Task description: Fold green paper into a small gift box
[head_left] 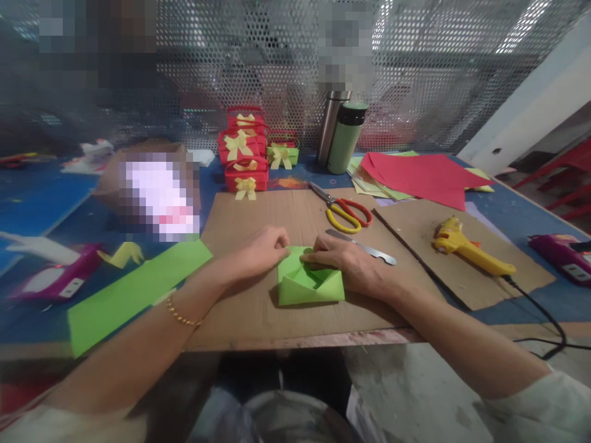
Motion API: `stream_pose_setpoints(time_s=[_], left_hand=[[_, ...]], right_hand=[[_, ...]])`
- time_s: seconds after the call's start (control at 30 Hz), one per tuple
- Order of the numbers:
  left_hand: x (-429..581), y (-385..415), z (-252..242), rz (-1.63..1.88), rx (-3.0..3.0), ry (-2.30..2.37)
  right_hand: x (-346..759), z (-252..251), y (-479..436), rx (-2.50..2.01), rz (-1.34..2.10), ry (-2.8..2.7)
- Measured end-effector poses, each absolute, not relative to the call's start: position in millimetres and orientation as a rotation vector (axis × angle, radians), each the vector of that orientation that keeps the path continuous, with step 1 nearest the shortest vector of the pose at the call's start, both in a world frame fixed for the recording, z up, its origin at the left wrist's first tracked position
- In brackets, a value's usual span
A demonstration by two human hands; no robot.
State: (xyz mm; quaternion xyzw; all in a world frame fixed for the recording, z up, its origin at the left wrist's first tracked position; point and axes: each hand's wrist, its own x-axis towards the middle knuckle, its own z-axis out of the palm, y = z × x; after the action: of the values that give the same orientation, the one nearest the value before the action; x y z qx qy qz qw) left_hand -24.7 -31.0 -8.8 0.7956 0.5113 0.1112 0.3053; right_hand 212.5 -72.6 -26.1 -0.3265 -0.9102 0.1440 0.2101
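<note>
A folded piece of green paper lies on a sheet of brown cardboard in front of me. My left hand is closed, its fingertips pinching the paper's upper left corner. My right hand presses down on the paper's top right part, fingers curled over the folded edge. A thin gold bracelet sits on my left wrist.
Scissors with red and yellow handles and a metal ruler lie just beyond my right hand. A yellow glue gun rests on the right cardboard, a purple one farther right. Green strip left; red gift boxes, two flasks, coloured sheets behind.
</note>
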Motion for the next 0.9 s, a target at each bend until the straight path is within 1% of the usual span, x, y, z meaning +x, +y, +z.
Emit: stream_pose_setpoints(time_s=[0.13,0.47,0.7,0.9], left_hand=[[-28,-29,-12,0.291,2.196,1.298],[-36,-30,-8,0.181,2.180,1.297],[-43,-29,0,0.229,2.159,1.210],[-34,-29,0,0.224,2.157,1.274]], right_hand=[[213,-26,-73,-0.902,0.411,-2.522],[213,-25,-72,-0.902,0.449,-2.521],[214,-25,-72,-0.901,0.431,-2.539],[214,-27,-71,-0.890,0.415,-2.537]])
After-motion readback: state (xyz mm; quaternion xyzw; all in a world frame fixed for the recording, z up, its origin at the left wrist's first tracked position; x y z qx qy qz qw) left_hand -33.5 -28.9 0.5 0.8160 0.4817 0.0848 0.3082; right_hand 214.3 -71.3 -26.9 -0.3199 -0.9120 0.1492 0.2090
